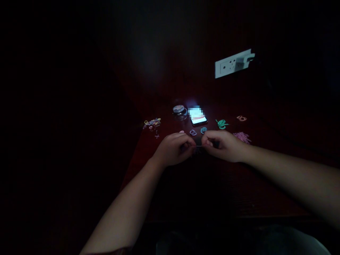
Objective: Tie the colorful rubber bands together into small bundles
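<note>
My left hand point(177, 148) and my right hand point(221, 145) face each other over the dark red table point(170, 180). A thin, pale purple band point(198, 146) stretches between their pinched fingertips. Just behind the hands lie a small purple loop bundle point(193, 132) and a teal one point(203, 130). Part of a pink one point(181, 131) shows above my left hand. Some purple pieces point(197, 151) are dimly visible below the held band. A pile of pink-purple bands point(242, 137) sits beside my right wrist.
A phone with a lit screen point(198, 119) lies behind the hands, beside a round lidded jar point(180, 110). Mixed coloured bands point(152, 124) are scattered at the left. Green bands point(221, 123) and an orange bundle point(241, 118) lie right. A wall socket point(232, 64) holds a plug.
</note>
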A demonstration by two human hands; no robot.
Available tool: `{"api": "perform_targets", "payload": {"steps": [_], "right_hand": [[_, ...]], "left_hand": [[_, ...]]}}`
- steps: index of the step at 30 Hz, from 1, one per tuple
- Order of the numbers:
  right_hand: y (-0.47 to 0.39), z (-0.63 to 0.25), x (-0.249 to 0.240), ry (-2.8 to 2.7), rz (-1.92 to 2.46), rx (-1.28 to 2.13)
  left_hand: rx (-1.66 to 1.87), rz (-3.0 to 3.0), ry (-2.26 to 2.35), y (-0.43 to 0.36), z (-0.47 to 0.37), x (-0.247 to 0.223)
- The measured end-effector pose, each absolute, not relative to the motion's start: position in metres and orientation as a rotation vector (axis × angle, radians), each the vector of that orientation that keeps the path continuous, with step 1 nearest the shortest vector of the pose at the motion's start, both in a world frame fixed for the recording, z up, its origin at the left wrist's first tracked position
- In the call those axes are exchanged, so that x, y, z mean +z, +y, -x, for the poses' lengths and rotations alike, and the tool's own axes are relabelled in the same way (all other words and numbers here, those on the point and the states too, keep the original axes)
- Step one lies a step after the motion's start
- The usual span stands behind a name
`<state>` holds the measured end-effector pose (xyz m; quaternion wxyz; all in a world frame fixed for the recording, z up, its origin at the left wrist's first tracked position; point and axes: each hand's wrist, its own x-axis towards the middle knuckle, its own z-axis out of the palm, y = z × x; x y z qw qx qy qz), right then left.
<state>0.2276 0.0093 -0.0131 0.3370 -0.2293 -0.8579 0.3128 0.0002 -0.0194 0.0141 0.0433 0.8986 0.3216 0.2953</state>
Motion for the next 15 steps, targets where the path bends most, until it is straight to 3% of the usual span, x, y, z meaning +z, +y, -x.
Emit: {"api": "perform_targets", "payload": {"steps": [15], "right_hand": [[0.0095,-0.2295,-0.014,-2.258,0.592,0.778]], "left_hand": [[0.934,-2.772,0.991,-0.0195,-0.0013,0.0139]]}}
